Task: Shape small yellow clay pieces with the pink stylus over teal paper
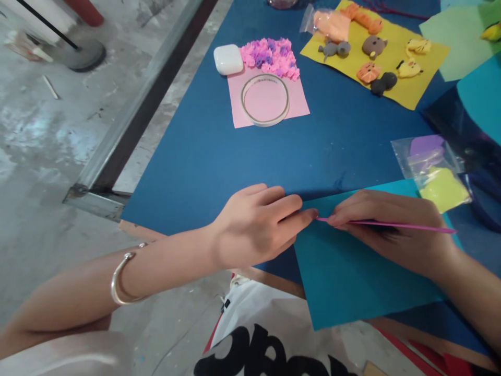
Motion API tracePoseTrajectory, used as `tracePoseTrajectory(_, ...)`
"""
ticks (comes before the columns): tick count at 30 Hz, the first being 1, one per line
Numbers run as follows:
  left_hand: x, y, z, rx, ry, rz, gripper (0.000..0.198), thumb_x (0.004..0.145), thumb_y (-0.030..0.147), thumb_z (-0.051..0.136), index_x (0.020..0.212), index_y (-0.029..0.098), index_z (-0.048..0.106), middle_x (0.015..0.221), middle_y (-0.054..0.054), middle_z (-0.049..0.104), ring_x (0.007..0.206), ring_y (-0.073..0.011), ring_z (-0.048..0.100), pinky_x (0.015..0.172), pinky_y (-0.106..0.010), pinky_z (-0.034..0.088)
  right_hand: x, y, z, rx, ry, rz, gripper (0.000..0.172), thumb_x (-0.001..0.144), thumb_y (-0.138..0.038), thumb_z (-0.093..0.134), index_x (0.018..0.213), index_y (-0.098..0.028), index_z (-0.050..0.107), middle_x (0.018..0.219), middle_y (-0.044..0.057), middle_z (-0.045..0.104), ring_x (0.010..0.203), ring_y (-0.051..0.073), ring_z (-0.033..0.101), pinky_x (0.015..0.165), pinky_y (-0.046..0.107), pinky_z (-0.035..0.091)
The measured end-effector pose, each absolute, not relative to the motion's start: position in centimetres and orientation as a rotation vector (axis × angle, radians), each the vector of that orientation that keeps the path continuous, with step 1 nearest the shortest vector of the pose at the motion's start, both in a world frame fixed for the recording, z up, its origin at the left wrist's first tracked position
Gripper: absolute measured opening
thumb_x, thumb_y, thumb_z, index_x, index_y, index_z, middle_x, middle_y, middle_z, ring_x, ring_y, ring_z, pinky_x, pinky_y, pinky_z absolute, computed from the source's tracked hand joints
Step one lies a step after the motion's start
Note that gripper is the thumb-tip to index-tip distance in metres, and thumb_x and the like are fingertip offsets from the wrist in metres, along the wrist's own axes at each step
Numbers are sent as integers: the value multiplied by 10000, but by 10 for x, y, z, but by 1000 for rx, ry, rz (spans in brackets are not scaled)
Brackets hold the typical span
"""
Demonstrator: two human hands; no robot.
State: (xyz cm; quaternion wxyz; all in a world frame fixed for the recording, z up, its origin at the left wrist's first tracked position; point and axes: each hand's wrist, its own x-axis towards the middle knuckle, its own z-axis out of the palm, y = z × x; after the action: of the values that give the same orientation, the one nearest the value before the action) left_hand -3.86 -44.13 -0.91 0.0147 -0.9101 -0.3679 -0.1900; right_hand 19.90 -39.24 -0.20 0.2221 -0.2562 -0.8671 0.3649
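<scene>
At the near edge of a blue-topped desk (188, 156), a right hand (407, 209) holds a thin pink stick (391, 225), its grip clamped a short way behind the end that reaches the fingertips of the left hand (258, 224) above a blue-green sheet (352, 282). The left fingers curl together, their pads out of view; whether that grip is pinched on anything cannot be told. Good handling here would seem to call for a pinch close to the tip, light pressure and short strokes, with the left fingertips held steady just beside it. Bracing both hands on the desk would likely curb wobble; a slight turn of the left wrist should give a clearer sight of the contact. Beyond, a tape ring (288, 102) lies on pink paper (299, 107), and clay figures (373, 46) sit on a yellow sheet (410, 91). A plastic packet (444, 188) lies near the right hand.
</scene>
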Motion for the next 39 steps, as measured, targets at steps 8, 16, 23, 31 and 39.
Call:
tracePoseTrajectory(8,-39,-441,-9,-2846,-1148,-576,195,912,193,446,1022,203,606,776,5,592,638,-93,510,537,-253,338,197,-395,0,-684,-2408,936,222,812,-55,592,933,-237,631,873,5,689,798,125,650,722,247,524)
tracePoseTrajectory(16,-39,-441,-8,-2839,-1138,-542,208,911,203,453,1052,212,607,775,1,607,623,-101,508,535,-261,335,195,-395,2,-659,-2388,948,246,798,-13,595,935,-214,632,880,11,680,814,107,635,739,226,517)
tracePoseTrajectory(23,-39,-441,-8,-2838,-1135,-543,205,911,208,454,1053,208,602,771,4,596,619,-99,497,524,-259,332,197,-394,1,-704,-2398,957,197,802,-57,612,920,-215,628,860,3,690,805,103,633,717,222,503)
tracePoseTrajectory(31,-39,-441,-8,-2841,-1144,-549,214,918,209,446,1052,212,613,768,0,600,631,-104,499,532,-250,333,196,-395,1,-669,-2430,876,203,808,-42,601,932,-200,634,874,22,685,824,105,637,759,215,507)
tracePoseTrajectory(39,-38,-441,-7,-2831,-1139,-519,190,911,228,465,1008,211,628,757,4,609,609,-105,498,529,-259,342,195,-395,-2,-654,-2409,798,178,831,-122,599,947,-253,634,857,-6,696,779,138,664,709,255,545)
